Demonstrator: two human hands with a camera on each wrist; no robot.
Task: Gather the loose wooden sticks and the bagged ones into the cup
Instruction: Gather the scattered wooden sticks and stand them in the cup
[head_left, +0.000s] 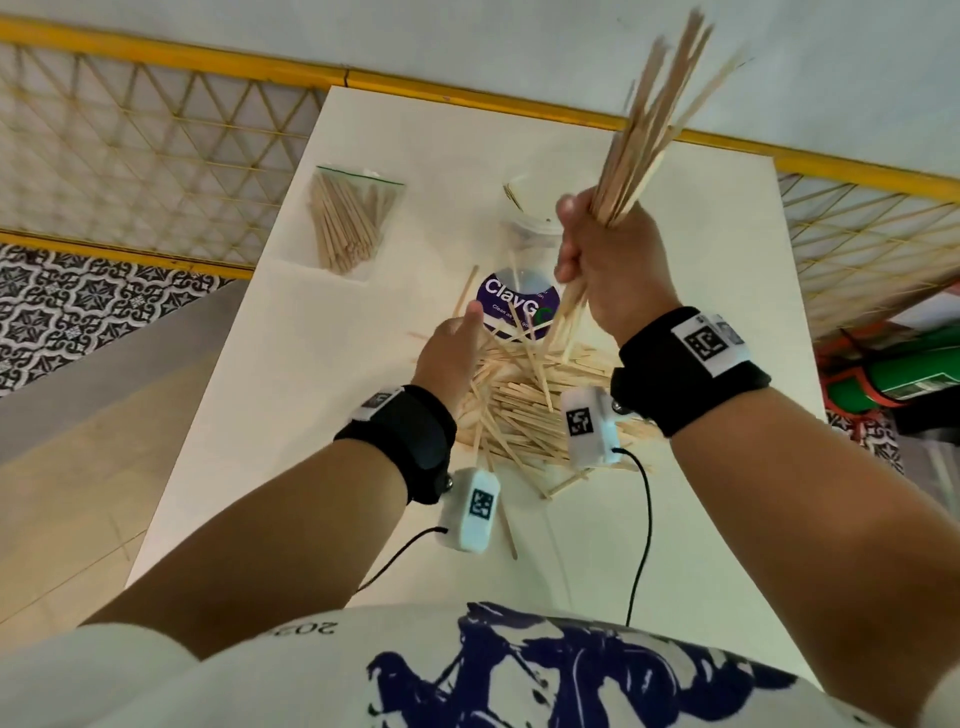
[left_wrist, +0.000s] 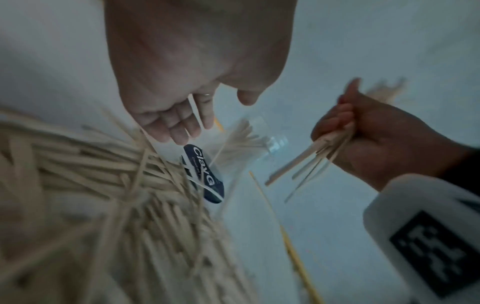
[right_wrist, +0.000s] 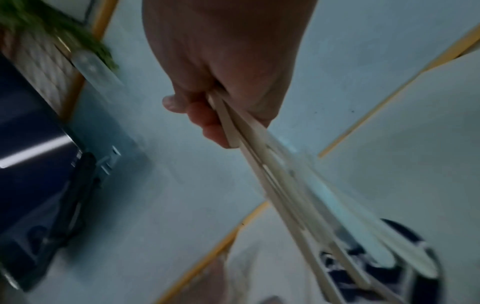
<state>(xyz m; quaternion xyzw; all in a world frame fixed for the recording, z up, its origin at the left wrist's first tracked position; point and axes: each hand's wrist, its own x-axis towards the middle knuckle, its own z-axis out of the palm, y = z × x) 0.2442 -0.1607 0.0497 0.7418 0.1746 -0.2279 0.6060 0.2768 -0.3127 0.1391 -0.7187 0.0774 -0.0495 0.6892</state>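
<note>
The loose sticks (head_left: 524, 405) are thin, flat, pale wooden strips, heaped crisscross on the white table (head_left: 675, 519) in front of me. Beyond the heap lies a clear plastic cup (head_left: 524, 249) on its side, with a round dark-blue printed label and a few sticks poking into it. Farther left, a transparent zip bag (head_left: 348, 223) with a green seal holds a tight bundle of the same sticks, well apart from the cup.

My right hand (head_left: 613, 260) is raised above the cup, its grip closed in a fist around a fanned bundle of sticks (head_left: 654, 124) pointing up and away, with short ends hanging below my fingers (right_wrist: 207, 123). My left hand (head_left: 452, 353) reaches low over the heap's far edge, near the cup, fingers loosely extended, gripping nothing.
</note>
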